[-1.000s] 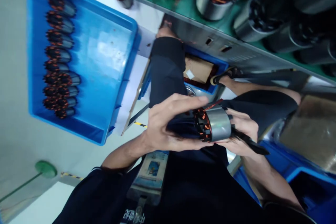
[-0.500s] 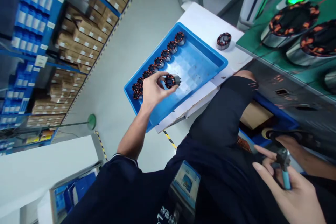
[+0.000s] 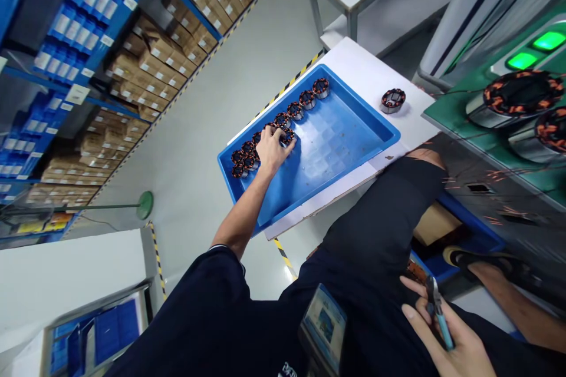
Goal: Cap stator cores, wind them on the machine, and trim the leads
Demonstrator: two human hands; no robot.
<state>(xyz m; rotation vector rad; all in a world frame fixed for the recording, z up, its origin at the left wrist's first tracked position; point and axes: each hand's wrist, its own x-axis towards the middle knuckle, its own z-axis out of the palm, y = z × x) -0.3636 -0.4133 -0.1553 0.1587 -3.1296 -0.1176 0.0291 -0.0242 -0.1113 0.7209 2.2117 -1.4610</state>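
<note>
My left hand (image 3: 270,153) reaches into a blue tray (image 3: 349,129), its fingers curled around a motor stator (image 3: 289,137) with dark core and orange copper windings. That stator is low in the tray, beside a row of similar stators (image 3: 295,110) along the far side; several more cluster at the left corner. In my right hand (image 3: 462,339), at the lower right over my leg, lies a pair of cutting pliers (image 3: 437,309) with light blue handles. The pliers rest across the palm, and the index finger and thumb stretch out free of them.
One stator (image 3: 392,100) stands on the white tabletop (image 3: 354,62) right of the tray. Larger stators (image 3: 522,94) sit on a green bench (image 3: 460,109) with lit green buttons. Below it, a blue crate (image 3: 481,241) is near a person's foot. Shelves of cardboard boxes (image 3: 150,62) line the left.
My left hand has lowered the stator from above the tray to beside the row and turned it upright. My right hand, with the pliers, has shifted left. The view has tilted slightly.
</note>
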